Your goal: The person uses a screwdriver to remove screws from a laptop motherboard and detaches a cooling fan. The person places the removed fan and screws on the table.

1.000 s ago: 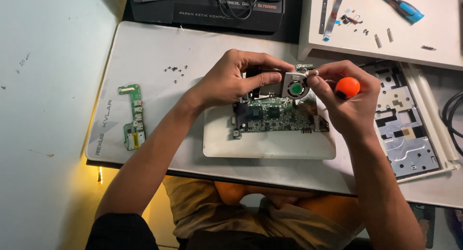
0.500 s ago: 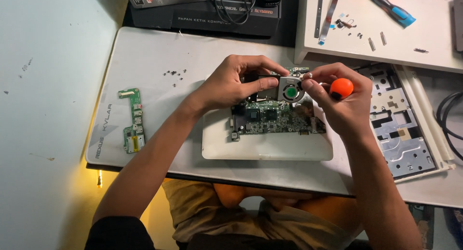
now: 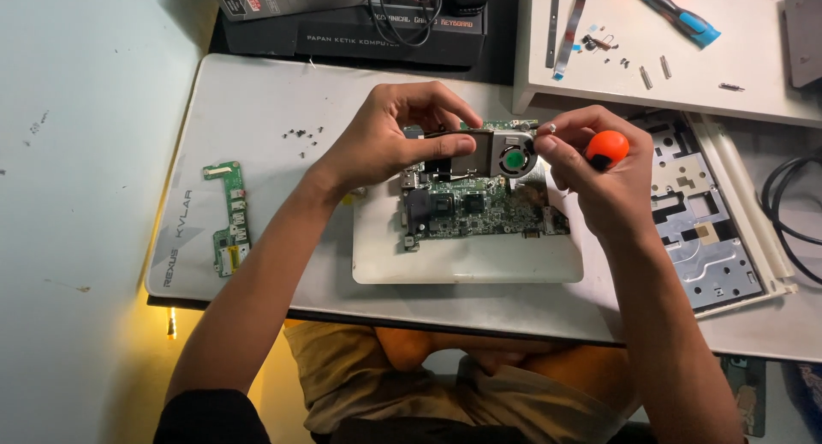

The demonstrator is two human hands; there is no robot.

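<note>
My left hand (image 3: 390,136) grips a metal cooling fan unit with a green hub (image 3: 507,155), lifted a little above a green laptop motherboard (image 3: 479,206). The motherboard lies on a white laptop shell (image 3: 467,260). My right hand (image 3: 599,178) holds a screwdriver with an orange round handle (image 3: 606,148) and touches the fan's right edge with thumb and fingertips. The screwdriver's tip is hidden behind my fingers.
A small green circuit board (image 3: 229,219) lies at the left on the white mat (image 3: 248,110), with several loose screws (image 3: 304,137) behind it. A laptop bottom frame (image 3: 702,230) sits at the right. Boxes (image 3: 377,33) stand at the back, a blue-handled tool (image 3: 681,16) on a white tray, black cables (image 3: 792,213) far right.
Both hands have raised the fan unit slightly off the motherboard. The camera view has shifted a little.
</note>
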